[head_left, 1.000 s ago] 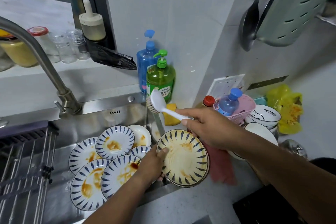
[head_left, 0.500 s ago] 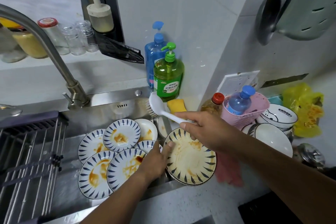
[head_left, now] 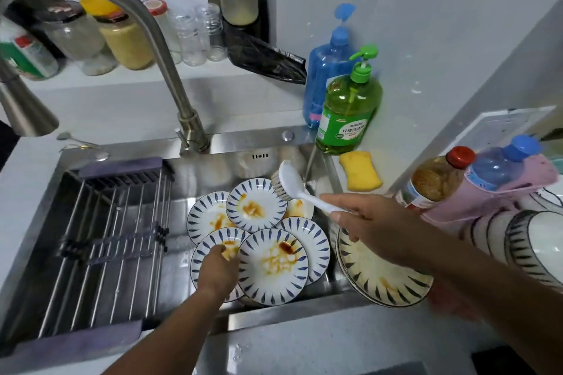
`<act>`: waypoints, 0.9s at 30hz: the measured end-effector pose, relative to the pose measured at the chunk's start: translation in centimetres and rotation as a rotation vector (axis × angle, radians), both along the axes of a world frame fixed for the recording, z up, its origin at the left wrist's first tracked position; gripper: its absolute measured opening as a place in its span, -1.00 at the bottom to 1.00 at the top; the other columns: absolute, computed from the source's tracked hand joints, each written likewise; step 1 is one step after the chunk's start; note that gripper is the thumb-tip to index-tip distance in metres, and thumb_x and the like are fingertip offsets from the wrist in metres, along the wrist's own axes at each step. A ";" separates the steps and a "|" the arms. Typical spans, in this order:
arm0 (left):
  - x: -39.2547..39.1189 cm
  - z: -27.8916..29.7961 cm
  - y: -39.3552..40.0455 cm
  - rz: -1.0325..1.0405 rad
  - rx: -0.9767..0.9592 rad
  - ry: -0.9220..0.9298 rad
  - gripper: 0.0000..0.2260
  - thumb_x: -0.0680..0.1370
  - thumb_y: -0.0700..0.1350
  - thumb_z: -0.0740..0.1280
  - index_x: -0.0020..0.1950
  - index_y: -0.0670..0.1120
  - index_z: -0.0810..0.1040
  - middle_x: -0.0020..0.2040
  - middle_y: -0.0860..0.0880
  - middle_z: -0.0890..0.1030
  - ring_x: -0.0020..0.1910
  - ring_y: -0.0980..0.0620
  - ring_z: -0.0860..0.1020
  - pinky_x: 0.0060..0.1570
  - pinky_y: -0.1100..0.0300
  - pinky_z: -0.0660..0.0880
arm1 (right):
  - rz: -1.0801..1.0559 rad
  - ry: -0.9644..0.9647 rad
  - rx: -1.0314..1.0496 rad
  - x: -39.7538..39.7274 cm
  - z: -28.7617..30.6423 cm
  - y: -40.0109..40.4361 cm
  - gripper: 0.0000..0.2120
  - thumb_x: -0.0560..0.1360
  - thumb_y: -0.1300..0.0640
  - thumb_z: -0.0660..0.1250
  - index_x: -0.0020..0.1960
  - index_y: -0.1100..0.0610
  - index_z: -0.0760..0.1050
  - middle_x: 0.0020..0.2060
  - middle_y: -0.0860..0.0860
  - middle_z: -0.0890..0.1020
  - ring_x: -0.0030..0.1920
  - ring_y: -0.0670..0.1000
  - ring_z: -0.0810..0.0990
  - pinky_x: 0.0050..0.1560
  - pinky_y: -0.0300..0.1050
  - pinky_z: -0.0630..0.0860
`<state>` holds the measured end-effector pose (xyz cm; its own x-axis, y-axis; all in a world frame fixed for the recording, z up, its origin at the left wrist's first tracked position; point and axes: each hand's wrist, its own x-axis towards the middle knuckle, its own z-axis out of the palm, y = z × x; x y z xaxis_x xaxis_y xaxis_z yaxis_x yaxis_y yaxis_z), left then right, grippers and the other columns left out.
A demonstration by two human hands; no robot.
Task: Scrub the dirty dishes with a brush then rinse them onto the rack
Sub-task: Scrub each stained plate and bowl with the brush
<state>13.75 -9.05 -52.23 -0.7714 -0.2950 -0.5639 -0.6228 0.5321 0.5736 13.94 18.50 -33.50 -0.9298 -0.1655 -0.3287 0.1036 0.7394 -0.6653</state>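
Right hand (head_left: 373, 224) clamped on the handle of the white brush (head_left: 291, 184), bristle head held above the stained plates (head_left: 271, 265) piled in the sink (head_left: 213, 143); left hand (head_left: 217, 269) reaches down onto the front-left plate (head_left: 204, 253), fingers curled at its stained centre, whether its grip has closed I cannot tell; larger dirty plate stack (head_left: 380, 280) sits on the surface at the sink's right edge, under the right forearm; wire rack (head_left: 103, 240) spans the sink's left half; green soap bottle (head_left: 347, 113) and yellow sponge (head_left: 361, 170) behind.
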 end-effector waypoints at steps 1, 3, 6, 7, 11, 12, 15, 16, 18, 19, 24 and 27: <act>-0.1 -0.5 -0.5 -0.002 0.007 -0.024 -0.71 0.64 -0.11 0.34 0.32 -0.21 0.51 -0.02 -0.19 0.66 -0.30 -0.07 0.53 -0.38 0.20 0.38 | 0.009 -0.008 0.016 0.0 -0.1 -0.4 -0.64 0.66 0.01 0.23 0.41 -0.25 0.47 -0.31 -0.13 0.61 -0.28 -0.13 0.58 -0.26 -0.21 0.46; -0.5 -1.7 -1.1 -0.018 0.049 -0.098 -0.83 0.63 -0.20 0.34 0.21 -0.20 0.54 -0.11 -0.19 0.62 -0.32 -0.07 0.51 -0.41 0.21 0.38 | 0.022 -0.017 0.037 -0.1 -0.5 -1.2 -0.65 0.66 0.01 0.22 0.40 -0.27 0.47 -0.34 -0.17 0.61 -0.31 -0.14 0.57 -0.30 -0.27 0.44; -1.2 -4.2 -1.4 -0.043 0.128 -0.180 -0.83 0.59 -0.27 0.36 0.18 -0.24 0.58 0.01 -0.28 0.65 -0.19 -0.15 0.57 -0.27 0.15 0.48 | 0.008 -0.020 0.054 -0.3 -1.2 -2.1 -0.67 0.67 0.00 0.23 0.37 -0.32 0.46 -0.39 -0.22 0.59 -0.38 -0.18 0.49 -0.36 -0.32 0.40; -1.3 -5.3 -1.4 -0.048 0.141 -0.207 -0.88 0.58 -0.26 0.37 0.10 -0.21 0.59 0.01 -0.27 0.66 -0.14 -0.21 0.61 -0.23 0.10 0.56 | -0.002 -0.022 0.053 -0.3 -1.4 -2.3 -0.67 0.67 -0.01 0.23 0.37 -0.31 0.46 -0.40 -0.21 0.59 -0.40 -0.19 0.48 -0.37 -0.32 0.39; -1.7 -12.3 -2.1 -0.041 0.208 -0.250 -0.90 0.53 -0.25 0.37 0.01 -0.17 0.63 0.02 -0.28 0.69 -0.01 -0.33 0.67 0.02 -0.27 0.64 | -0.028 -0.048 0.046 -0.4 -2.0 -3.4 -0.67 0.66 -0.02 0.23 0.41 -0.24 0.45 -0.40 -0.41 0.56 -0.39 -0.26 0.49 -0.35 -0.39 0.40; -1.7 -12.2 -2.1 -0.027 0.232 -0.248 -0.90 0.53 -0.27 0.34 -0.01 -0.15 0.62 0.02 -0.28 0.69 -0.03 -0.33 0.67 -0.02 -0.29 0.65 | -0.039 -0.053 0.044 -0.5 -2.1 -3.7 -0.66 0.66 -0.02 0.24 0.41 -0.23 0.45 -0.41 -0.45 0.54 -0.37 -0.30 0.50 -0.34 -0.42 0.40; -1.6 -8.2 -1.6 0.016 0.347 -0.245 -0.80 0.58 -0.39 0.20 0.07 -0.21 0.58 0.01 -0.27 0.66 -0.07 -0.36 0.67 -0.14 -0.28 0.66 | -0.056 -0.053 0.051 -0.8 -2.1 -4.6 -0.66 0.66 -0.02 0.25 0.41 -0.21 0.47 -0.39 -0.49 0.53 -0.31 -0.35 0.53 -0.28 -0.47 0.40; -1.5 -6.8 -1.4 0.020 0.380 -0.238 -0.75 0.58 -0.41 0.17 0.13 -0.23 0.58 0.03 -0.27 0.66 -0.06 -0.35 0.67 -0.13 -0.27 0.66 | -0.056 -0.048 0.060 -0.8 -2.0 -4.8 -0.66 0.65 -0.03 0.25 0.41 -0.22 0.47 -0.36 -0.44 0.57 -0.29 -0.33 0.55 -0.27 -0.47 0.40; -1.5 -5.3 -1.5 0.027 0.419 -0.212 -0.70 0.59 -0.42 0.14 0.23 -0.23 0.55 0.04 -0.24 0.66 -0.06 -0.31 0.67 -0.16 -0.18 0.68 | -0.061 -0.048 0.070 -1.0 -1.9 -5.4 -0.67 0.65 -0.04 0.26 0.39 -0.24 0.48 -0.31 -0.27 0.62 -0.27 -0.29 0.57 -0.28 -0.45 0.42; -1.4 -4.6 -1.7 0.041 0.442 -0.204 -0.70 0.61 -0.41 0.14 0.24 -0.20 0.53 0.03 -0.21 0.66 -0.09 -0.28 0.68 -0.25 -0.11 0.68 | -0.069 -0.053 0.065 -1.0 -1.8 -5.6 -0.68 0.65 -0.03 0.26 0.39 -0.24 0.49 -0.30 -0.20 0.62 -0.29 -0.27 0.57 -0.30 -0.43 0.42; -1.5 0.0 -3.8 0.132 0.614 -0.194 -0.73 0.62 -0.34 0.25 0.24 -0.04 0.53 0.11 -0.15 0.69 0.00 -0.17 0.71 -0.23 -0.02 0.68 | -0.050 -0.063 0.091 -0.3 -2.2 -6.5 -0.68 0.66 -0.07 0.24 0.39 -0.27 0.48 -0.28 -0.10 0.63 -0.39 -0.18 0.55 -0.40 -0.33 0.38; -1.6 2.6 -4.6 0.193 0.718 -0.145 -0.69 0.60 -0.36 0.27 0.26 -0.04 0.50 0.10 -0.17 0.71 -0.03 -0.15 0.73 -0.15 -0.04 0.69 | 0.011 -0.056 0.194 0.3 -2.1 -7.0 -0.67 0.67 -0.09 0.20 0.41 -0.29 0.43 -0.21 -0.10 0.64 -0.32 -0.13 0.60 -0.33 -0.15 0.52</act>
